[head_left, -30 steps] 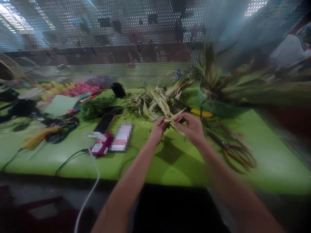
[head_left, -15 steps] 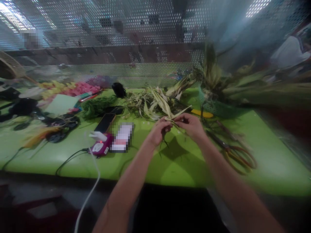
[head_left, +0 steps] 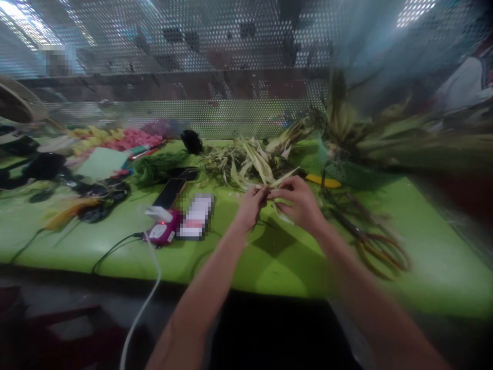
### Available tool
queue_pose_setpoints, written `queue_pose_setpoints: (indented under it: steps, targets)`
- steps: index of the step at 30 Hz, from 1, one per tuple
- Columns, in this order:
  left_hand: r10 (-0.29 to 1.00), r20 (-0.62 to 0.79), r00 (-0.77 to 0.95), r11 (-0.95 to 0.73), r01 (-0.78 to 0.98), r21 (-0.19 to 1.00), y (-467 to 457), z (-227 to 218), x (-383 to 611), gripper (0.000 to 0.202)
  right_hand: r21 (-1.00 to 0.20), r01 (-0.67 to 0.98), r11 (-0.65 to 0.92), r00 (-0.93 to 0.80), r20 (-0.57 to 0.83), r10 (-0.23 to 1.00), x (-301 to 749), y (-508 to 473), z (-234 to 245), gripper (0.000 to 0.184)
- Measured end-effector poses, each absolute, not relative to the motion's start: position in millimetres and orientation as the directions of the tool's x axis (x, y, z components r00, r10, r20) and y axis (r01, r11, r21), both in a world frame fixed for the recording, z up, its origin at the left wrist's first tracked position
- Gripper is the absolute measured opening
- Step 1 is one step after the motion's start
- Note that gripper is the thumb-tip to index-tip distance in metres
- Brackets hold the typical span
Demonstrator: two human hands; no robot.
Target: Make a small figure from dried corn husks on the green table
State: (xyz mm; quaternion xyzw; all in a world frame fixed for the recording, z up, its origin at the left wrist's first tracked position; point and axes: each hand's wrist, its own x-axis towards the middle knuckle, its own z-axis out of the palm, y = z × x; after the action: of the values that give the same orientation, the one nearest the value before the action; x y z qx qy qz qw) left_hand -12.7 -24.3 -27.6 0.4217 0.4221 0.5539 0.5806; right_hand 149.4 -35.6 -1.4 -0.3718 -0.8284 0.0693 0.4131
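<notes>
Centre of frame: pale leaf strips (head_left: pixel 286 176), pinched between fingertips by left hand (head_left: pixel 251 208) and right hand (head_left: pixel 302 205). Probably light, pliable, prone to splitting; best gripped flat, mid-length.

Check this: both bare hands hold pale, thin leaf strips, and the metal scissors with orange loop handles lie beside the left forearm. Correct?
Not quite: the head view shows the metal scissors with orange loop handles beside the right forearm, not the left. The left hand and right hand do hold pale, thin leaf strips.
</notes>
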Motion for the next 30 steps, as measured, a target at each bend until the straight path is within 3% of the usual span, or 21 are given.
queue_pose_setpoints:
  steps: [4,8,12,22,27,30]
  targets:
    - [0.997,0.043,0.062,-0.035,-0.132,0.991,-23.8,-30.3,-11.0,0.027,-0.574,0.509,0.641,-0.212,0.639,0.740,149.6,-35.9,-1.1,0.009]
    - [0.979,0.111,0.172,-0.102,-0.056,0.993,-29.7,-25.9,-7.5,0.020,-0.685,0.490,0.539,-0.020,0.609,0.793,149.7,-34.4,-2.3,0.009]
    - [0.966,0.117,0.231,-0.107,-0.055,0.993,-36.3,-21.1,-3.9,0.024,-0.729,0.501,0.466,0.053,0.564,0.824,150.1,-31.4,-6.0,0.010]
    - [0.997,0.074,0.028,-0.069,-0.133,0.989,-29.6,-33.4,-5.6,0.023,-0.677,0.541,0.498,0.009,0.597,0.802,144.6,-40.4,-1.0,0.014]
    - [0.999,0.008,-0.031,-0.016,-0.267,0.964,-29.8,-30.2,-5.0,0.026,-0.698,0.532,0.480,-0.074,0.526,0.847,141.5,-36.8,-13.1,0.015]
    - [0.999,-0.010,-0.046,-0.006,-0.323,0.947,-29.3,-29.1,-5.1,0.027,-0.814,0.438,0.382,-0.093,0.381,0.920,138.6,-31.6,-20.8,0.019]
